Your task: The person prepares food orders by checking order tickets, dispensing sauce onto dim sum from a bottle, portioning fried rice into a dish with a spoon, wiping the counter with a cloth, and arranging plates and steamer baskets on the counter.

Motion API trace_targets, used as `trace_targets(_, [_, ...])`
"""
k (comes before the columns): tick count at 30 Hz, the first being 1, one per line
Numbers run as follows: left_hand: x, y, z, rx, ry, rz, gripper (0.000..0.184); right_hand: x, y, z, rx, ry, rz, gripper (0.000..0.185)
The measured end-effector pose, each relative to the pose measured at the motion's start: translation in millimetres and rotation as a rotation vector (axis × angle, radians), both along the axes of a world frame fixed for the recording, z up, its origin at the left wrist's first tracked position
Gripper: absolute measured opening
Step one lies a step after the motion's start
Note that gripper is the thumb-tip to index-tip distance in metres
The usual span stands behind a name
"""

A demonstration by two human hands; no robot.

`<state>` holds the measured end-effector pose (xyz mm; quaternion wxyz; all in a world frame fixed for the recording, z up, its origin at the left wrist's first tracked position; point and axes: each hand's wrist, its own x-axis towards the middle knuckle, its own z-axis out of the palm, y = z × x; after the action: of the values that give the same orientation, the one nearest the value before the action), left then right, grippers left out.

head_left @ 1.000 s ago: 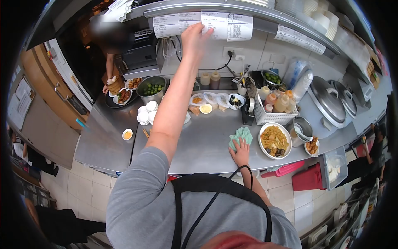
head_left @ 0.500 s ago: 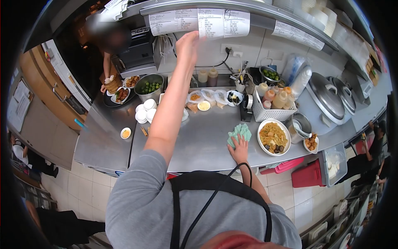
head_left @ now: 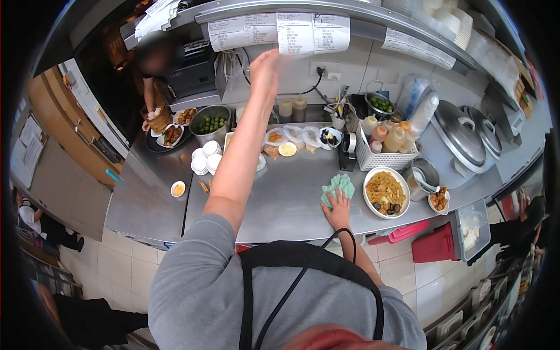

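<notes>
My left hand (head_left: 266, 71) is raised at the end of an outstretched arm, its fingers curled. Its blurred fingertips meet the lower left corner of a printed order slip (head_left: 296, 35) hanging from the shelf rail; whether they grip the paper I cannot make out. Down on the steel counter, my right hand (head_left: 337, 212) lies with fingers spread on a crumpled green cloth (head_left: 338, 186). Just right of the cloth stands a white bowl of noodles (head_left: 385, 188) with dark mushroom pieces. More order slips (head_left: 242, 32) hang on either side.
White lidded cups (head_left: 206, 156), a pot of green limes (head_left: 211, 123) and bagged ingredients (head_left: 275, 137) line the counter's back left. A white basket of sauce bottles (head_left: 379, 158) and a metal pot (head_left: 421, 175) stand right. Across the left corner, another person's hand touches a bamboo steamer (head_left: 158, 121).
My left hand has dropped slightly, staying at the slip's lower edge. My right hand remains on the cloth. The other person's head has shifted a little.
</notes>
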<state>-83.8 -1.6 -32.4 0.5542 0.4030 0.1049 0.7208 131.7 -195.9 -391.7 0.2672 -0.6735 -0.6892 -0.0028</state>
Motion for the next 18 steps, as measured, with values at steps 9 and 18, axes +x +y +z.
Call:
trace_targets(9, [1.1, -4.9, 4.6, -0.016, 0.02, 0.006, 0.013, -0.3, -1.0, 1.9, -0.013, -0.009, 0.007, 0.046])
trace_targets(18, [3.7, 1.8, 2.0, 0.032, 0.016, 0.023, 0.01, -0.6, -0.3, 2.2, 0.001, -0.013, 0.015, 0.046])
